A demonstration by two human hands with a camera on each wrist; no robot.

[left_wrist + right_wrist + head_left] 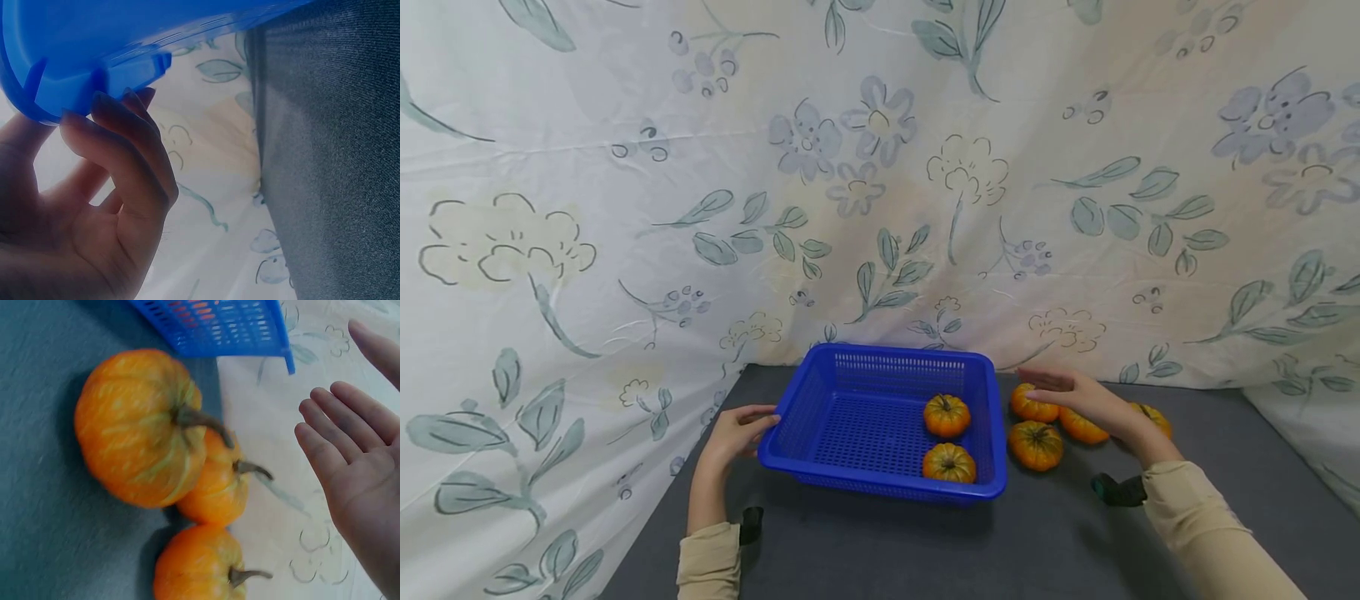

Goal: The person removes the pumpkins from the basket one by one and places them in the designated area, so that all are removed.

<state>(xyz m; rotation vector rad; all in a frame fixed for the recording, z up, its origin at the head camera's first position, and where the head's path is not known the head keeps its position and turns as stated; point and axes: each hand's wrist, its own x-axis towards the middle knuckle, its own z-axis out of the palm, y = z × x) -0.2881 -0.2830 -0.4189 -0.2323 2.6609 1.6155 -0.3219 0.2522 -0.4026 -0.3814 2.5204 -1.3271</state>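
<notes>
Loose pumpkins (1035,447), four: right of the blue basket (850,479), lying beneath and just to the near side of the right hand (1090,403) (the closer hand), its straight fingers gripping nothing. Left hand (736,435): pinching the basket's left rim.

Dark grey tabletop (1045,542), blue slotted basket (880,481) on it, four orange pumpkins (1036,447) grouped to its right
</notes>
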